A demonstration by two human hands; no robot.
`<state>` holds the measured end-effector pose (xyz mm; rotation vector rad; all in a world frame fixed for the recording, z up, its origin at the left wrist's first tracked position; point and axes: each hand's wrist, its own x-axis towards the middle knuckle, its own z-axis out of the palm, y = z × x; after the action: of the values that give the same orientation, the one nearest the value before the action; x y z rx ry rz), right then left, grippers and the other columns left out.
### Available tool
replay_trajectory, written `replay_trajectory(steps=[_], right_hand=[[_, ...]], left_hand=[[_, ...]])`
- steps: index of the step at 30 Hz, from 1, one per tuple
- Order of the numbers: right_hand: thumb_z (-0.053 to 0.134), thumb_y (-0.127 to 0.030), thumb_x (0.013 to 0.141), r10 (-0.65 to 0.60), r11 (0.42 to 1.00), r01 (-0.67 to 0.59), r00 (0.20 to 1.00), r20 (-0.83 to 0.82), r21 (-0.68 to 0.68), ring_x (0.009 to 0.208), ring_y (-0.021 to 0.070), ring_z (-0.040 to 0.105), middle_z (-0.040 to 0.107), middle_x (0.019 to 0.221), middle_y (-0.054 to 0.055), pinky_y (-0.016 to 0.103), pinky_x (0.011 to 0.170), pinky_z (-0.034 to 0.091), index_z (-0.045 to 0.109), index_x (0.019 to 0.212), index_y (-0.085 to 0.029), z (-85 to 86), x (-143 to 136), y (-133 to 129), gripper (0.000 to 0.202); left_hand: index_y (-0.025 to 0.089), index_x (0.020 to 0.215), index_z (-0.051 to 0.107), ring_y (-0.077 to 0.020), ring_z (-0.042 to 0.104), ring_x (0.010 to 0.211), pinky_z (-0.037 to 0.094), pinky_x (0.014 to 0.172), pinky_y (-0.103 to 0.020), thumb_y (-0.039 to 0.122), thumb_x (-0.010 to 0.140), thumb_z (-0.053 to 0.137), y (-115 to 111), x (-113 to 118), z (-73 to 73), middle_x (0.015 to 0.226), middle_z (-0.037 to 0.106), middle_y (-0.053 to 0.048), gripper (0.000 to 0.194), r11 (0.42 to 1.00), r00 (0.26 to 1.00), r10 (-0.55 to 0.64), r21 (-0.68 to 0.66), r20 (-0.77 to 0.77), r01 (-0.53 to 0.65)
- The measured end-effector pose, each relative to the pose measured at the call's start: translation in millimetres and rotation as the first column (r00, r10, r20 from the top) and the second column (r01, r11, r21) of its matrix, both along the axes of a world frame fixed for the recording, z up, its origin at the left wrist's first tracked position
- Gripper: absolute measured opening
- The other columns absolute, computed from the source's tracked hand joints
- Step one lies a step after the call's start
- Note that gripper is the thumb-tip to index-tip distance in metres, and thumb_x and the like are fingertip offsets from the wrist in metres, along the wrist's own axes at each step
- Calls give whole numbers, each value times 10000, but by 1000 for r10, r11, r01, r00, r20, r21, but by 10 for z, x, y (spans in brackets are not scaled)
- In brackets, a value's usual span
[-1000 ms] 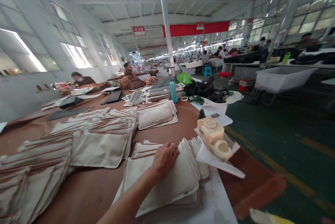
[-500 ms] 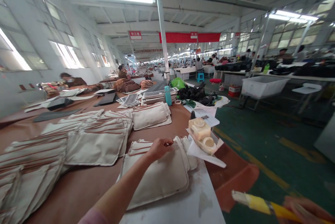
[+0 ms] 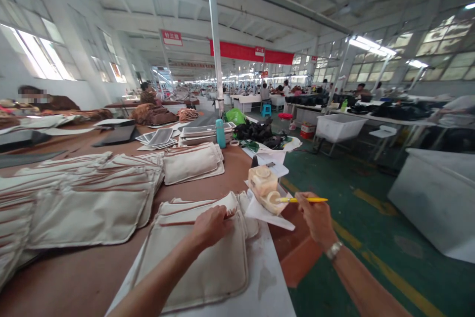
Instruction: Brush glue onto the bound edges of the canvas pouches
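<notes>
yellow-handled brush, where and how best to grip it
Grip the yellow-handled brush by its slim handle, probably from the right, as the right hand does: the handle points that way, the bristle end toward the pale container's opening.

1. The left hand (image 3: 211, 227) is bare, its knuckles rounded across the back; the fingertips are mostly hidden
2. The left forearm (image 3: 168, 270) is bare along all that shows, slim at the wrist and wider toward the bottom edge
3. The right hand (image 3: 314, 219) is bare too, with slender fingers (image 3: 302, 200)
4. Round the right wrist sits a pale silvery band (image 3: 333, 250), shiny, metal-looking and fairly narrow, like a wristwatch; its finer details are too small to tell
5. Above the band, the right forearm (image 3: 365, 280) is bare and smooth-outlined, broadening toward the bottom edge
</notes>
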<state>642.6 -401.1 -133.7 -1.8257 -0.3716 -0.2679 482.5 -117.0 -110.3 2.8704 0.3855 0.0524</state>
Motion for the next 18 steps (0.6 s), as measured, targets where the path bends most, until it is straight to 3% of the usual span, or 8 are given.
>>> replay_trajectory(steps=[2, 4, 7, 11, 14, 18], right_hand=[[610, -607, 908, 55, 989, -51, 998, 26, -139, 587, 180, 573, 593, 624, 2, 299, 596, 464, 682, 817, -173, -107, 213, 173, 450], [603, -544, 961, 75, 964, -64, 997, 31, -258, 628, 172, 599, 611, 674, -8, 318, 668, 498, 665, 833, -168, -243, 361, 329, 402], [608, -474, 996, 106, 917, -89, 994, 24, -389, 686, 167, 626, 631, 739, -8, 348, 743, 525, 653, 854, -160, -448, 495, 469, 347], [590, -473, 999, 125, 880, -95, 992, 33, -465, 730, 183, 644, 657, 778, 12, 355, 761, 520, 671, 908, -159, -586, 589, 433, 338], [525, -500, 971, 126, 871, -82, 990, 57, -484, 709, 218, 656, 687, 761, 59, 343, 703, 490, 692, 929, -162, -607, 619, 355, 379], [440, -566, 885, 130, 870, -69, 987, 91, -488, 674, 285, 665, 703, 710, 109, 357, 636, 444, 703, 861, -182, -610, 580, 325, 466]], left_hand=[[203, 871, 688, -266, 681, 846, 454, 702, -315, 356, 920, 515, -10, -60, 65, 887, 695, -94, 236, 1000, 1000, -16, 7, -20, 16], [225, 864, 691, -228, 682, 864, 465, 718, -296, 322, 918, 556, -16, -164, 110, 1010, 695, -68, 175, 998, 998, -60, 18, -10, 60], [227, 853, 681, -202, 642, 1021, 488, 772, -270, 236, 910, 611, -36, -389, 109, 1250, 619, -42, 91, 984, 971, -115, 155, 211, 83], [226, 837, 683, -173, 591, 909, 487, 766, -251, 264, 923, 651, -87, -736, 65, 943, 620, -30, 98, 948, 787, -166, 316, 594, -38], [217, 772, 682, -162, 562, 829, 482, 753, -252, 314, 919, 667, -127, -907, 58, 843, 581, -30, 177, 958, 712, -94, 259, 696, -127], [203, 746, 675, -218, 594, 1048, 503, 872, -313, 324, 898, 681, -127, -905, 82, 1117, 628, -83, 194, 988, 764, -25, 134, 645, -80]])
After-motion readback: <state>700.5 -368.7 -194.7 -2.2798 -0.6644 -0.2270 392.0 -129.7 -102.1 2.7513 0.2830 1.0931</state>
